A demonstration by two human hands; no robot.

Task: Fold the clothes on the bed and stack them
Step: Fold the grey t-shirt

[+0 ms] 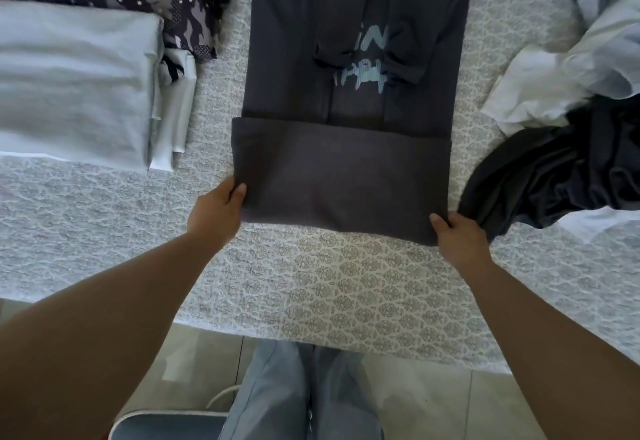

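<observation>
T-shirt (pixel 349 93), dark grey, mid-fold on bed (pixel 346 284): left hand (pixel 218 211) & right hand (pixel 457 235) pinch fold's near corners; keep edges level, roll w/ even tension.

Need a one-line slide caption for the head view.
Both hands, left hand and right hand, grip the folded hem of a dark grey printed T-shirt on the patterned bedspread, beside folded pale grey clothes.

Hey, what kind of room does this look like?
Probably a bedroom: a bed with a patterned bedspread, a dark T-shirt being folded on it, a stack of folded clothes alongside, and tiled floor below.
</observation>
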